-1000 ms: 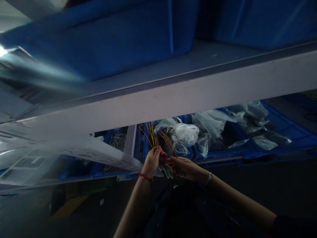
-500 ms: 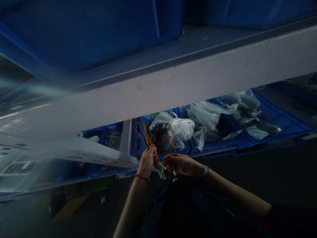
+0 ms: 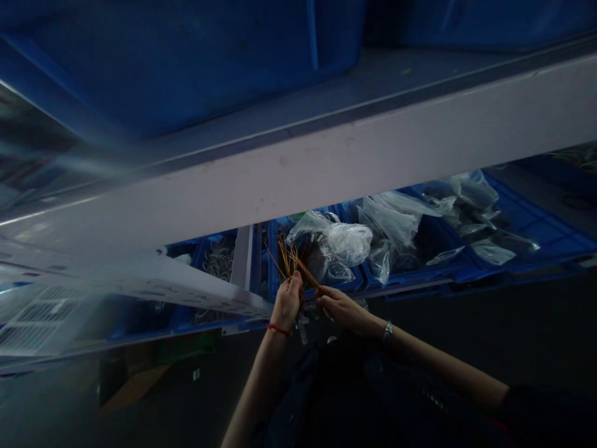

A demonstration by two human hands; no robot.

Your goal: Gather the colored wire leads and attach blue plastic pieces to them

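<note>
My left hand (image 3: 286,303), with a red band at its wrist, is closed around a bundle of thin yellow and orange-brown wires (image 3: 290,256). The wires fan out above the fist, and pale ends (image 3: 303,331) hang beneath it. Close by on the right, my right hand (image 3: 344,309) is closed, its fingertips at wires that slant down from the bundle. Both hands are in front of a blue bin (image 3: 357,283) holding crumpled clear plastic bags (image 3: 347,242) and dark wiring.
A white shelf beam (image 3: 326,158) crosses above the hands, with a large blue bin (image 3: 209,56) over it. Left of the hands stands a perforated white upright (image 3: 205,283). More blue bins with bagged parts (image 3: 396,224) line the shelf rightward; grey rings (image 3: 218,258) fill one at left.
My right hand has come up and closer to the left; the wires it held apart now lean against the bundle. The view has shifted slightly.
</note>
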